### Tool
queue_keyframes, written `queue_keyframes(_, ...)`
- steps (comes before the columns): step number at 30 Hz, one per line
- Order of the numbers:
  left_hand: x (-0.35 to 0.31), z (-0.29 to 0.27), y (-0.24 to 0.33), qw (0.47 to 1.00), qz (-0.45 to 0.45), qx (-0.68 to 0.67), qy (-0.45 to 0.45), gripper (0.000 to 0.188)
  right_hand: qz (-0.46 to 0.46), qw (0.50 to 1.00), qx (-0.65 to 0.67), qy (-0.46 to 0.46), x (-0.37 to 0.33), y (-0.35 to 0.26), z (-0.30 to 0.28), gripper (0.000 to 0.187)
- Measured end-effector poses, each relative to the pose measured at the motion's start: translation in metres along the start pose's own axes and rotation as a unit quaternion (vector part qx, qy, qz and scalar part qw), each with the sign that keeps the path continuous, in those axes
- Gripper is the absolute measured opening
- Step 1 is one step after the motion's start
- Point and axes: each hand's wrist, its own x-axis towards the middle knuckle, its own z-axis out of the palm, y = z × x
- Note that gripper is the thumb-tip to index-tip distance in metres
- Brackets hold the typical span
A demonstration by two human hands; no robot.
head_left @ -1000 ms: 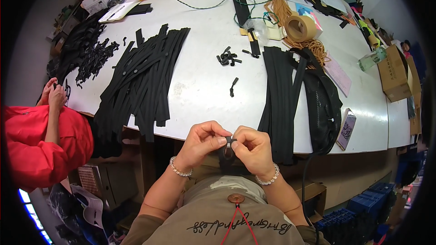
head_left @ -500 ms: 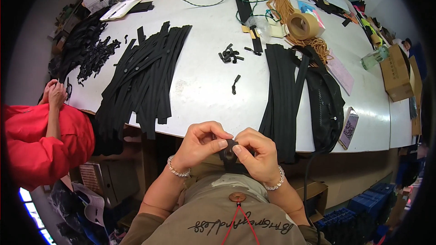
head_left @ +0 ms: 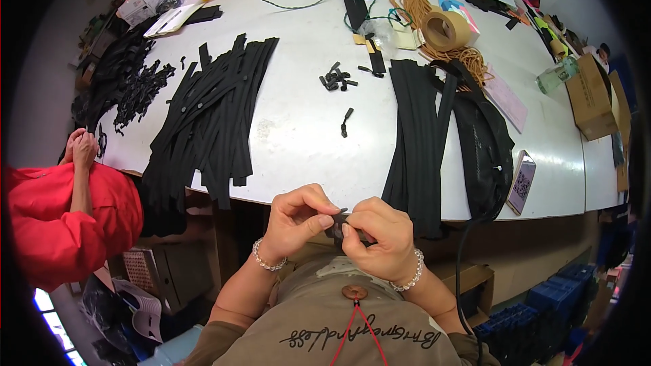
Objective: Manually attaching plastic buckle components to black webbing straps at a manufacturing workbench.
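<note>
At far left a co-worker in a red sleeve (head_left: pixel 54 224) sits by the corner of the white worktop (head_left: pixel 298 129), hands clasped, apart from the person's own. On the worktop's left part lies a fanned stack of long black fabric strips (head_left: pixel 203 122), long axes running away from the person and hanging over the near edge. Left hand (head_left: pixel 298 220) is closed, thumb and forefinger pinching the left end of a small black strap piece (head_left: pixel 337 220); right hand (head_left: pixel 376 237) is closed on its right end, fingers curled over it. The piece sits between the two hands, just below the worktop's near edge and in front of the chest, long axis roughly left-right; both hands touch it, neither nearer. Beyond, a few small black clips (head_left: pixel 336 80) lie mid-worktop, well apart. To the right hangs a second bundle of black strips (head_left: pixel 417 149), just beside the right hand.
</note>
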Motion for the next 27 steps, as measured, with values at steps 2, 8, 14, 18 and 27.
queue_keyframes(2, -0.002, 0.002, 0.002, 1.000, -0.010, 0.022, 0.005, 0.009, -0.021, 0.999, -0.025, -0.002, 0.000, 0.000, -0.001, 0.009)
queue_keyframes(8, -0.002, 0.001, 0.009, 0.998, -0.024, 0.053, -0.027, 0.011, 0.024, 0.998, -0.013, -0.056, 0.000, -0.005, -0.006, 0.012)
queue_keyframes(14, -0.003, 0.003, 0.011, 0.996, -0.037, 0.063, -0.048, 0.010, 0.094, 0.990, 0.096, -0.047, -0.006, -0.001, -0.004, 0.008)
queue_keyframes(18, -0.002, 0.007, 0.013, 0.996, -0.060, 0.057, -0.027, 0.009, 0.113, 0.983, 0.141, -0.009, -0.014, 0.007, 0.003, 0.005)
queue_keyframes(27, -0.012, 0.014, 0.007, 0.994, -0.006, 0.101, 0.040, 0.019, 0.133, 0.964, 0.226, 0.045, -0.032, 0.022, 0.014, 0.003)
